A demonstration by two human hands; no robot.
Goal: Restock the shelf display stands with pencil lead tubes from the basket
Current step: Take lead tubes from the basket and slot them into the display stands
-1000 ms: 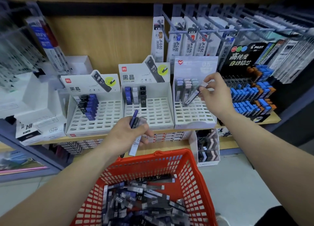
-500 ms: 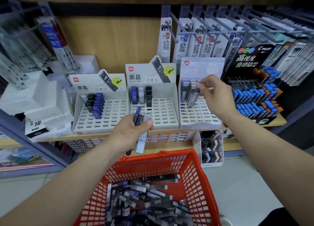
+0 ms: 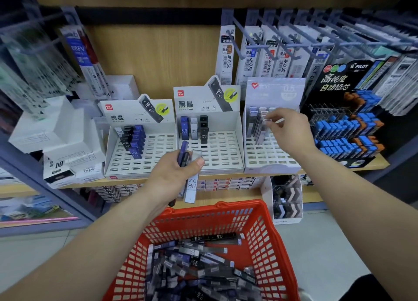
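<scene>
While right hand (image 3: 288, 132) is pinching one lead tube (image 3: 262, 133) near-upright in the right stand (image 3: 271, 164), left hand (image 3: 174, 176) is gripping a spare bundle (image 3: 191, 185), long axes running 12-to-6. Its free slots (image 3: 278, 151) are lying at 6 o'clock of the right hand; middle stand (image 3: 222, 157) and red basket (image 3: 226, 204) are sitting nearer the left.

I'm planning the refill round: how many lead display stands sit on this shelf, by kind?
White deli stands: 2 (left deli stand, middle deli stand)
White heart-logo stand: 1
Black Pilot stand: 1
Total: 4
</scene>
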